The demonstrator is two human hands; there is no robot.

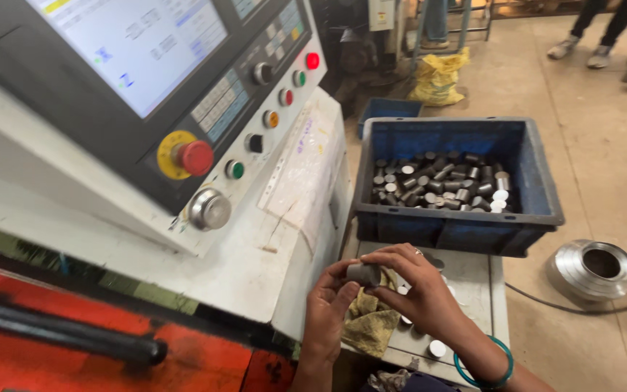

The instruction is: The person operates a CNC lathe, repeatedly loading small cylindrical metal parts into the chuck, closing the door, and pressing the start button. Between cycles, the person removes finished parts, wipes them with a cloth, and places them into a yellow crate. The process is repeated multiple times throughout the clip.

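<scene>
Both hands meet over the small tabletop (473, 290): the left hand (328, 312) and right hand (419, 290) pinch one short metal cylinder (363, 274) between their fingertips, its long axis lying roughly sideways. A yellow rag (371, 323) sits just beneath, the blue crate (459, 232) of similar cylinders beyond.

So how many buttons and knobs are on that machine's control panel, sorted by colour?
Red buttons: 3
Green buttons: 2
Orange button: 1
Black knobs: 2
Silver dial: 1
Total: 9
</scene>
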